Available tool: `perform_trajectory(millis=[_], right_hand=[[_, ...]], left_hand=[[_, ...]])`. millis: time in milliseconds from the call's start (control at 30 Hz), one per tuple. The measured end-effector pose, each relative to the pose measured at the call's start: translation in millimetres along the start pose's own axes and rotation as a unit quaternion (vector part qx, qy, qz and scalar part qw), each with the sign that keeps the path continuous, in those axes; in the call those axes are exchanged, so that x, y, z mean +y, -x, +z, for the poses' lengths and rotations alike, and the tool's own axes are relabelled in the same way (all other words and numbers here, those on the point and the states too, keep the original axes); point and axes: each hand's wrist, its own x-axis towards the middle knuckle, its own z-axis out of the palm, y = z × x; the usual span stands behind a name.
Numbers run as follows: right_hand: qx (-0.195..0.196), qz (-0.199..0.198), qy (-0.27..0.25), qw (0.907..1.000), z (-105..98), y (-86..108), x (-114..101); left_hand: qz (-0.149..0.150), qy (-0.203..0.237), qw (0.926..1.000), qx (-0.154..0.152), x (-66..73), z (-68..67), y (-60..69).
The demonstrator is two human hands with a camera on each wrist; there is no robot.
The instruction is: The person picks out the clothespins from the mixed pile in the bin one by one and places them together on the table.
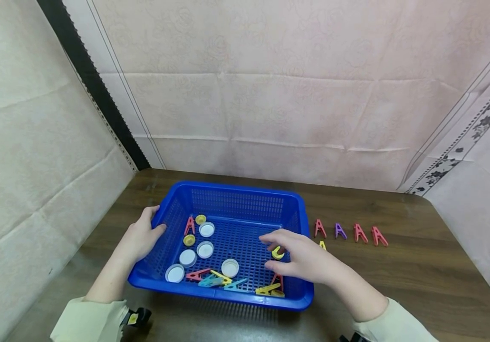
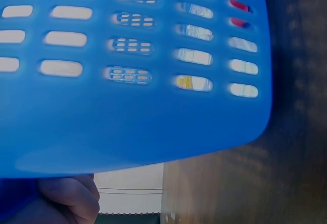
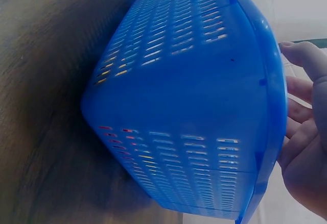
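Left hand grips blue basket; right hand, fingers parted and empty, hovers by yellow cap. We judge: picking clothespins; next wants a pinch.

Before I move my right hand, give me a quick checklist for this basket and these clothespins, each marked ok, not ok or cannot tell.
1. Basket steadied: ok, the left hand grips its left rim.
2. Right hand free of the yellow cap: cannot tell, the cap shows between fingers and thumb, contact unclear.
3. Row on the table clear of the basket: ok, three red clothespins and a purple clothespin lie apart from it.
4. Yellow clothespin beside the basket fully visible: not ok, the right hand partly hides it.
5. All clothespins out of the basket: not ok, several lie in it with white caps.
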Motion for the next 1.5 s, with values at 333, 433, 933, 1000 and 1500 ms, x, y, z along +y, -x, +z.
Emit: perform_trajectory(millis=[333,433,933,1000,1500], right_hand=[[-0.062,0.033,0.006,0.9975,4,-6.8,2],[-0.077,0.037,0.008,0.9963,6,-8.3,2],[-0.126,0.040,0.032,0.9907,15,-16.8,3],[-0.128,0.040,0.033,0.9904,15,-17.2,2],[-0.169,0.049,0.040,0.9836,21,-28.1,-5]], left_hand=[[0.006,-0.002,1.0000,0.001,0.4,-0.9,-0.3],[0.006,-0.002,1.0000,0.001,0.1,-0.7,-0.5],[0.012,-0.004,0.9999,0.005,-2.8,-0.1,-2.6],[0.012,-0.004,0.9999,0.005,-2.9,-0.1,-2.5],[0.017,-0.002,0.9998,0.007,-3.5,0.1,-2.5]])
